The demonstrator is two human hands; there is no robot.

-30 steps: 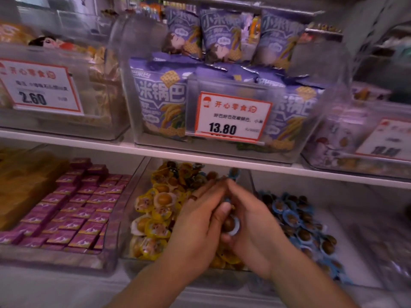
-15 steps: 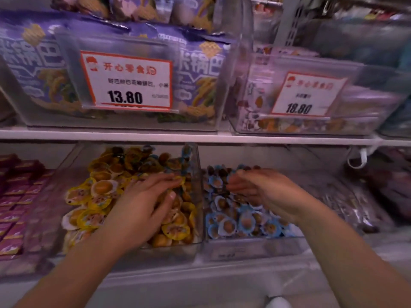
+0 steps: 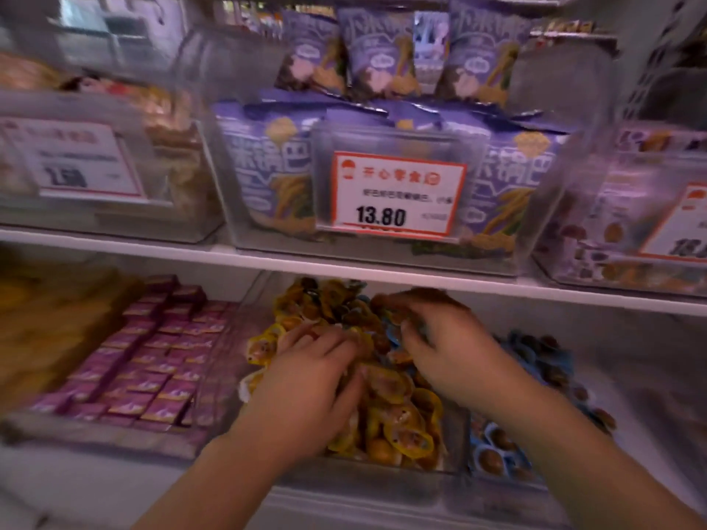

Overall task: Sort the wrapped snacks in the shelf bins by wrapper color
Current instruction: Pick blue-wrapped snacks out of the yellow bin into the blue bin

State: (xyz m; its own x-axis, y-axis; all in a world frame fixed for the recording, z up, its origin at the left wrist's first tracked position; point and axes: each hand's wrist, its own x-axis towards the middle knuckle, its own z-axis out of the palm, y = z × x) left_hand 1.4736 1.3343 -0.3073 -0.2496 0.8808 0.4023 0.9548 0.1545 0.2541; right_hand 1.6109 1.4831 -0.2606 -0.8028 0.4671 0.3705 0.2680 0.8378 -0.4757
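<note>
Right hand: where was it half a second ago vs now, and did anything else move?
The right hand came back from over the blue-wrapped snacks to the bin of yellow-wrapped snacks, fingers down in the pile; whether it holds one is too blurred to tell. The left hand stayed in the yellow pile. The purple packets look unchanged.

Dim, purple-tinted light; motion blur smears the edges and the hands, while the price tag [image 3: 398,195] stays legible.

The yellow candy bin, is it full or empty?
Full. Yellow-wrapped snacks heap up inside the clear bin, with a few blue ones mixed in.
</note>
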